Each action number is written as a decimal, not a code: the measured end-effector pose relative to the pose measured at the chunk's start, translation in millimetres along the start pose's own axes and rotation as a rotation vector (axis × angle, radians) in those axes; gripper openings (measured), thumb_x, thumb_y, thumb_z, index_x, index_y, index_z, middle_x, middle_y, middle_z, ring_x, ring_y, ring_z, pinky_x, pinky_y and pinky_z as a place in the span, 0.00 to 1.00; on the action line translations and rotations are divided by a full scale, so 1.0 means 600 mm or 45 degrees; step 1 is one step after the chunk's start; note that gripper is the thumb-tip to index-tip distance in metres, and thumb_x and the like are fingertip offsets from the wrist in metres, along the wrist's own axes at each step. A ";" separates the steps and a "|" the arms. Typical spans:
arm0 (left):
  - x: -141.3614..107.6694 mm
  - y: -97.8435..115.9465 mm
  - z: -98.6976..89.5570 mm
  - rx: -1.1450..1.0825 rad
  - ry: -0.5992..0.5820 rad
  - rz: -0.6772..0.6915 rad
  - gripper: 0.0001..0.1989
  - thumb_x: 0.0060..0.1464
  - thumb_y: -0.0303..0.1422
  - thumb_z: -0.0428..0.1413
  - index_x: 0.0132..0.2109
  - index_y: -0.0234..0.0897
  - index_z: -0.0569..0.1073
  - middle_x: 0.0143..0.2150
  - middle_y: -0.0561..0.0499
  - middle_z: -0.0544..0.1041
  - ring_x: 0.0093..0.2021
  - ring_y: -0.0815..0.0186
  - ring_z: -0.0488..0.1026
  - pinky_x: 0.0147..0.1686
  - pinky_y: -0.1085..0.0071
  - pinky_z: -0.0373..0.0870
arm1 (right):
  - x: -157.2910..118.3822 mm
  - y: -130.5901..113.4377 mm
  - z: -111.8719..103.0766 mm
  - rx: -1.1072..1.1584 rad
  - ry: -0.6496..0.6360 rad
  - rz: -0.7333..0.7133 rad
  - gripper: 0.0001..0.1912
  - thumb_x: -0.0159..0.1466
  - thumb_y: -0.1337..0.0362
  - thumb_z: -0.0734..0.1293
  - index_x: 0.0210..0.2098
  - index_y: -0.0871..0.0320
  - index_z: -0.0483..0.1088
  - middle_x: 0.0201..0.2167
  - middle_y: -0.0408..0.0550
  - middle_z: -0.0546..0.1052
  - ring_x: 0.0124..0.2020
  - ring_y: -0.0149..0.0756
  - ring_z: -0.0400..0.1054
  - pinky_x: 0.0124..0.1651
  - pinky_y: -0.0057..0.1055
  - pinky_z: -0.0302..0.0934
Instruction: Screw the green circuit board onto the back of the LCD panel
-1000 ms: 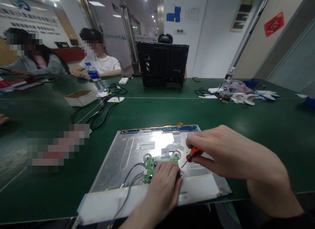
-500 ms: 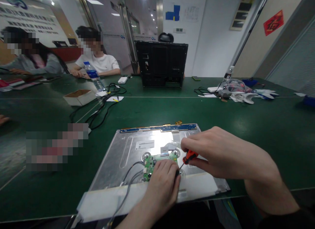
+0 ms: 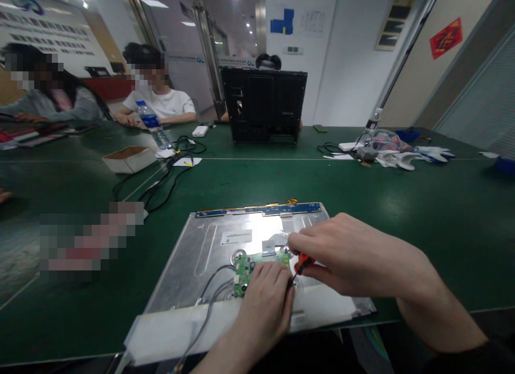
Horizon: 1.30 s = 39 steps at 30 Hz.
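Note:
A green circuit board (image 3: 244, 266) lies on the back of a silver metal display panel (image 3: 201, 245) in front of me. My left hand (image 3: 267, 293) is closed over the board's right part, fingers together, with the thumb at its edge; what lies beneath the fingertips is hidden. In my right hand (image 3: 338, 250) is a screwdriver (image 3: 303, 262) with an orange-red and black handle. It slants down and left, its tip close to my left fingertips. Dark cables (image 3: 215, 277) run from the board's left side. A blue strip board (image 3: 257, 210) lines the panel's far edge.
A white tape-like strip (image 3: 181, 325) covers the panel's near edge. Beyond are an open box (image 3: 131, 159), black cables (image 3: 171, 183), a water bottle (image 3: 152, 124) and an upright black frame (image 3: 265, 105). Gloves and a plastic bag (image 3: 388, 143) lie right. Other people (image 3: 159, 89) sit left.
My right hand and the screwdriver have shifted slightly left and down, and the handle now sits closer to my left hand. My left hand and the board have stayed put.

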<state>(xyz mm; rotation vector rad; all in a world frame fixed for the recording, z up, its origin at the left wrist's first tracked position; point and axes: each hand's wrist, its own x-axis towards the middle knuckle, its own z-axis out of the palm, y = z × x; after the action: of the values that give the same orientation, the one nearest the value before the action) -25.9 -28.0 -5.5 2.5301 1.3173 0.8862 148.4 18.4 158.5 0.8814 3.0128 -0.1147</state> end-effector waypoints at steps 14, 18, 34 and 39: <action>0.002 0.003 -0.001 0.040 0.002 0.009 0.06 0.55 0.23 0.48 0.38 0.38 0.65 0.36 0.47 0.70 0.39 0.56 0.67 0.42 0.59 0.64 | 0.000 -0.004 -0.003 0.009 0.000 0.001 0.03 0.64 0.67 0.63 0.35 0.57 0.62 0.30 0.42 0.75 0.27 0.31 0.65 0.27 0.31 0.44; 0.001 0.001 0.000 0.037 0.004 0.008 0.06 0.55 0.23 0.48 0.38 0.38 0.65 0.37 0.47 0.71 0.40 0.56 0.67 0.42 0.59 0.64 | -0.002 -0.006 -0.002 0.002 0.018 0.001 0.04 0.64 0.66 0.63 0.35 0.56 0.62 0.30 0.42 0.74 0.27 0.32 0.65 0.26 0.31 0.44; -0.001 0.003 -0.003 -0.035 0.018 0.007 0.08 0.55 0.22 0.48 0.40 0.37 0.67 0.38 0.47 0.72 0.41 0.57 0.67 0.44 0.58 0.61 | -0.003 -0.004 0.001 -0.009 0.025 0.002 0.03 0.64 0.67 0.62 0.35 0.56 0.61 0.29 0.41 0.74 0.26 0.31 0.64 0.26 0.30 0.42; -0.003 0.001 0.000 -0.027 -0.010 0.007 0.07 0.55 0.23 0.48 0.39 0.37 0.67 0.38 0.47 0.72 0.40 0.57 0.66 0.44 0.58 0.61 | 0.001 -0.003 0.002 -0.014 0.010 -0.001 0.03 0.64 0.66 0.63 0.35 0.56 0.62 0.29 0.41 0.74 0.26 0.31 0.64 0.26 0.30 0.42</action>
<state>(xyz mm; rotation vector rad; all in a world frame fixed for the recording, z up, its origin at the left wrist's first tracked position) -26.6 -29.7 -6.0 2.5202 1.2925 0.8857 146.9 17.1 157.3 0.8821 3.0183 -0.0951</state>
